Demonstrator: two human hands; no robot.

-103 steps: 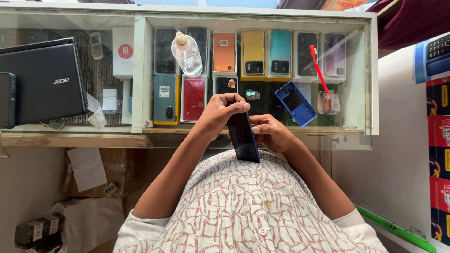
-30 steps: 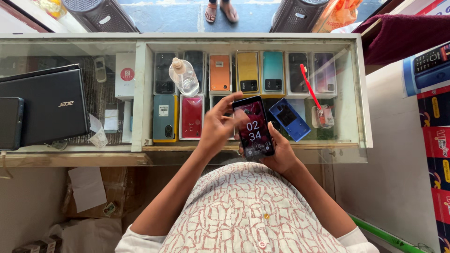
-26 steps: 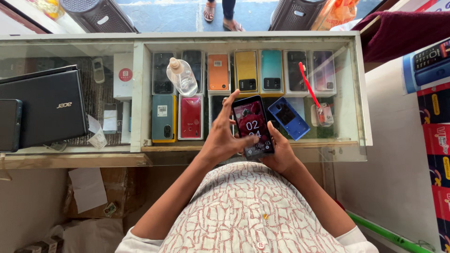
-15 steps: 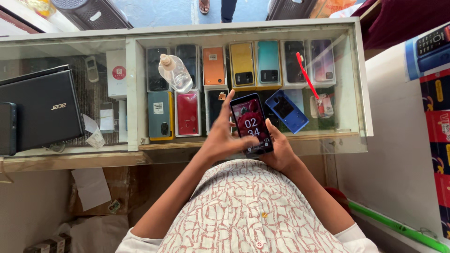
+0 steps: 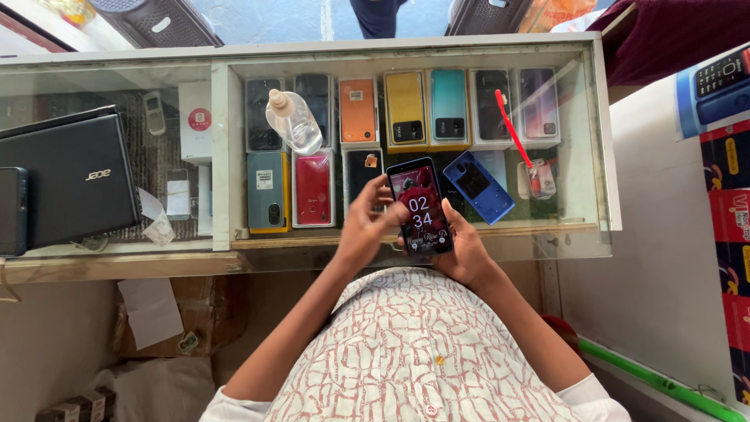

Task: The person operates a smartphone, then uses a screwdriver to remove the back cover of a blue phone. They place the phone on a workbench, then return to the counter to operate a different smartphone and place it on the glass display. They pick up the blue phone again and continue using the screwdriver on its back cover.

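You had one lit phone (image 5: 422,207) in your hands. Under the glass lay about ten boxed phones in two rows. On top sat one clear bottle (image 5: 293,121), one blue phone (image 5: 479,186), one red pen (image 5: 512,133) and one black laptop (image 5: 66,180).

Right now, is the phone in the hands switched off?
No, the phone, cradled in the right hand, shows a lit screen.

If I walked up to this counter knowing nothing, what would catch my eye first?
Probably the lit smartphone at the centre, held in the right hand with the left hand at its edge. Beneath it, the glass display case shows rows of colourful phones, with a clear plastic bottle lying on top.
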